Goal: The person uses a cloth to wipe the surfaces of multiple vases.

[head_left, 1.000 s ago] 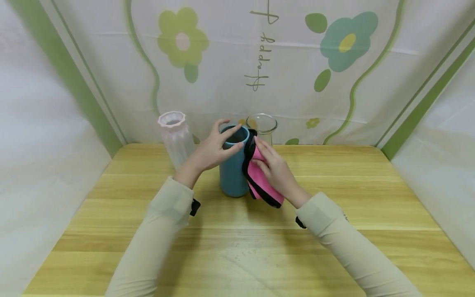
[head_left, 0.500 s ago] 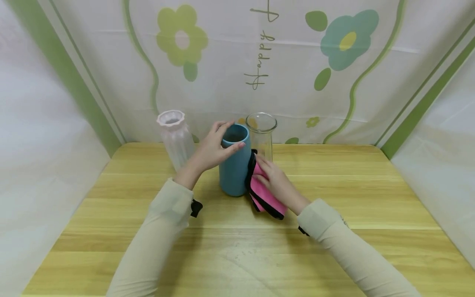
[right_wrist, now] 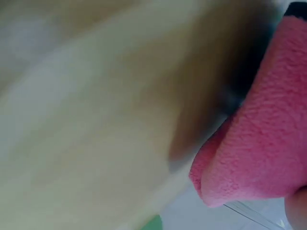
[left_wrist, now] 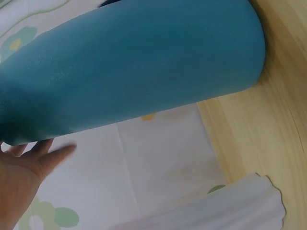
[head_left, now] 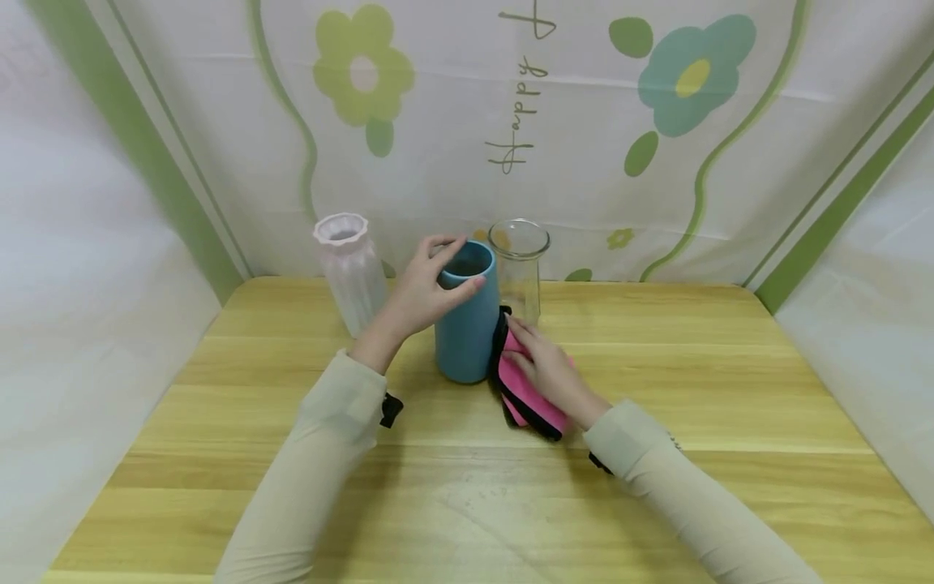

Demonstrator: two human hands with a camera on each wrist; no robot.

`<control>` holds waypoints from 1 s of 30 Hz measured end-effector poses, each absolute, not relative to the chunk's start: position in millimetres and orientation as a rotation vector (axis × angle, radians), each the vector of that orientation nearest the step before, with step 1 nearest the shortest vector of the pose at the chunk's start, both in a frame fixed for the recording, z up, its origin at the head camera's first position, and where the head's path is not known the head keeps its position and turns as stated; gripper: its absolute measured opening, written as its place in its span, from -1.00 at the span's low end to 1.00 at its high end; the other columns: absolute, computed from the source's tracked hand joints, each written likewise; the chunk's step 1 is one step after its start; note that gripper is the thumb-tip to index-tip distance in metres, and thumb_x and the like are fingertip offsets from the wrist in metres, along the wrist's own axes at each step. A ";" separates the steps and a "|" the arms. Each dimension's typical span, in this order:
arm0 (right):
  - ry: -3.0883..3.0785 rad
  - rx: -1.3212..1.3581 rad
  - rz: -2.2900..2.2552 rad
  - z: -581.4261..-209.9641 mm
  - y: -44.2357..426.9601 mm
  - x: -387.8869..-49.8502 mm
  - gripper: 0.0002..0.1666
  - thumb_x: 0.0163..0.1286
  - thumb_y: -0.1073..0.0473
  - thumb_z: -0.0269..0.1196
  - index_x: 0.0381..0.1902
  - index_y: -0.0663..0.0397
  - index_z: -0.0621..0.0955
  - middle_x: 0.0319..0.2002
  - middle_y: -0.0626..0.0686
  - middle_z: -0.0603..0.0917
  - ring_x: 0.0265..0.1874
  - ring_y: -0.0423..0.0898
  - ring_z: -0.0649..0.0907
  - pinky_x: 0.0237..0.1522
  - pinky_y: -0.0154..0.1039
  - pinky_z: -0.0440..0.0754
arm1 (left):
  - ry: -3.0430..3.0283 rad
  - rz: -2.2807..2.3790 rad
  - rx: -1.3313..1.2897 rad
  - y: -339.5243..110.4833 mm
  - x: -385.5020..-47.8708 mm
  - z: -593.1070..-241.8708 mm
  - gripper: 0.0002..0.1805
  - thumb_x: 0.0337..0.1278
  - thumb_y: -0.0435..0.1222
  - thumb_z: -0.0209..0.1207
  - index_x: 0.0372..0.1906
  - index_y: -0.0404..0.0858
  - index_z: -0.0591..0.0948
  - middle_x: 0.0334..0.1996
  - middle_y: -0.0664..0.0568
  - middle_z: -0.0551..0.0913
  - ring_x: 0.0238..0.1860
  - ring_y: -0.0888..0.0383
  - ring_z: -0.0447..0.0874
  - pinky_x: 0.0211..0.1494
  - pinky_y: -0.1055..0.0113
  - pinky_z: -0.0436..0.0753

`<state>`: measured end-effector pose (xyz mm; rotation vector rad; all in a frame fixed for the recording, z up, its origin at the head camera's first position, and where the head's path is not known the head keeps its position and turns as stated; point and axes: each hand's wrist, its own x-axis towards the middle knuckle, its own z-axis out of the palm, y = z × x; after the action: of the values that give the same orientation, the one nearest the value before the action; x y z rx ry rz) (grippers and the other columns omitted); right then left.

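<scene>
A tall blue vase (head_left: 467, 332) stands upright on the wooden table, its dark mouth facing up. My left hand (head_left: 422, 294) grips it around the rim, thumb on the near side and fingers on the far side. In the left wrist view the blue vase (left_wrist: 144, 67) fills the upper part, with part of the left hand (left_wrist: 21, 172) at its top end. My right hand (head_left: 549, 369) holds a folded pink cloth (head_left: 536, 401) with black edging against the vase's lower right side. Fluffy pink cloth (right_wrist: 264, 129) shows close up in the right wrist view.
A pale pink-white vase (head_left: 352, 276) with a scalloped rim stands to the left. Behind the blue vase, to the right, is a clear glass vase (head_left: 521, 276). A patterned curtain (head_left: 438, 122) hangs along the table's back edge.
My right hand has slid the pink cloth down the blue vase's side, from near the rim toward the base. The left fingers have closed in on the rim. The vase stays in place.
</scene>
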<state>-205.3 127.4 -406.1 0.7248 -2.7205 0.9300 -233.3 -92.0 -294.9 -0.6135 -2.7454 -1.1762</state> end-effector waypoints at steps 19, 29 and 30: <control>-2.403 0.789 0.999 -350.5 113.5 -210.0 -0.25 0.33 0.26 0.23 0.43 0.17 0.24 0.34 0.25 0.37 0.28 0.19 0.46 0.22 0.07 0.49 | -2.731 -1.206 -0.744 -92.7 -237.4 -298.5 -0.26 0.24 -0.02 0.06 0.48 -0.08 0.16 0.48 0.02 0.12 0.48 -0.02 0.10 0.44 -0.11 0.22; -2.690 0.765 0.960 -390.5 122.4 -206.7 -0.21 0.37 0.17 0.20 0.47 0.18 0.17 0.38 0.29 0.32 0.34 0.24 0.37 0.31 0.11 0.38 | -2.729 -1.240 -0.690 -90.3 -236.4 -299.8 -0.25 0.25 0.00 0.07 0.48 -0.11 0.17 0.45 -0.05 0.04 0.41 -0.12 0.16 0.37 -0.16 0.28; -2.740 0.755 0.948 -394.8 123.4 -205.9 -0.22 0.38 0.15 0.19 0.47 0.18 0.16 0.38 0.29 0.31 0.34 0.24 0.37 0.31 0.11 0.38 | -2.728 -1.241 -0.687 -90.0 -236.6 -299.6 -0.26 0.25 0.00 0.07 0.48 -0.13 0.18 0.44 -0.06 0.05 0.41 -0.12 0.17 0.37 -0.15 0.29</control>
<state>-205.9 123.4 -394.8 0.7554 -2.7400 0.9477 -236.6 -90.0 -299.6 -0.6873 -2.7283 -1.2408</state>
